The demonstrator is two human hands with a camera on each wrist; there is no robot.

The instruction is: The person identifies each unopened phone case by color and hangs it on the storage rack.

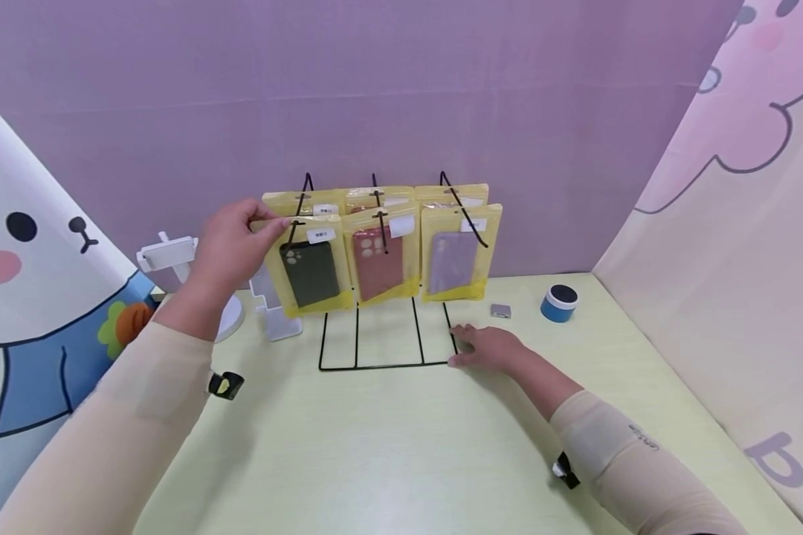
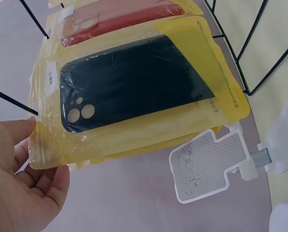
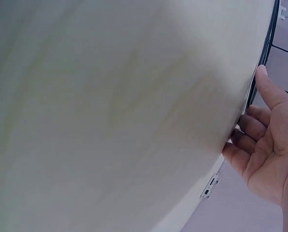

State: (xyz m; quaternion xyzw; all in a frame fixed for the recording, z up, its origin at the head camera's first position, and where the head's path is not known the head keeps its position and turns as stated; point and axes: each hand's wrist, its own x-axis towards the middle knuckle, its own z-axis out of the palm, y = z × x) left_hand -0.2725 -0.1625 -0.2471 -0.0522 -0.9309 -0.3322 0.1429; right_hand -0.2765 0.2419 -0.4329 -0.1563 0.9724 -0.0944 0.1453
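My left hand [image 1: 230, 241] pinches the top corner of a clear yellow bag holding a dark phone case [image 1: 310, 273]. In the left wrist view the bagged dark phone case [image 2: 129, 87] is close up, with thumb and fingers at its sealed edge. The bag hangs on the left hook of a black wire display rack [image 1: 388, 366]. Beside it hang a bagged red phone case [image 1: 378, 264] and a bagged purple one [image 1: 452, 261]; more bags hang behind. My right hand [image 1: 488, 348] holds the front right corner of the rack's base, fingers curled at the wire.
A white phone stand [image 1: 277, 321] is at the rack's left, and another white stand [image 1: 230, 318] is behind my left forearm. To the right are a small grey block [image 1: 500, 310] and a blue-and-white cylinder [image 1: 558, 306]. A purple cloth [image 1: 401, 89] closes the back.
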